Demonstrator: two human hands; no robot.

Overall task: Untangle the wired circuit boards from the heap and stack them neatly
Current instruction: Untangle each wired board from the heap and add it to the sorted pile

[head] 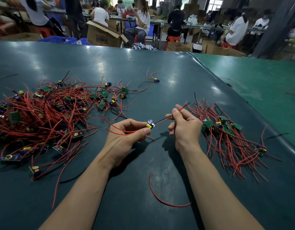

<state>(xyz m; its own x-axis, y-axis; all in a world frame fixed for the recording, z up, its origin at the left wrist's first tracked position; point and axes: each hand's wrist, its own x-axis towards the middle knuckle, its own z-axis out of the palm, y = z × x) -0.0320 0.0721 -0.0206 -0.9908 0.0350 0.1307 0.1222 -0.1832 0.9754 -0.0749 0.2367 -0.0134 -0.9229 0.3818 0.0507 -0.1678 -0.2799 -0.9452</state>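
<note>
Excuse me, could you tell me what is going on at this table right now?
A person is sorting wired circuit boards. The left hand holds one small board above the table, and the right hand pinches its red and black wires. A big tangled heap lies to the left; a tidier pile with aligned wires lies to the right.

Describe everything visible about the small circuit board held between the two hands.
The small circuit board with a yellow cylindrical capacitor and a dark blue block component is held above the dark green table mat. The left hand pinches it at the capacitor end, with thin red wires trailing left across its fingers. A red and a black wire run right from the board, pulled fairly straight and pinched by the right hand. It touches neither pile.
</note>
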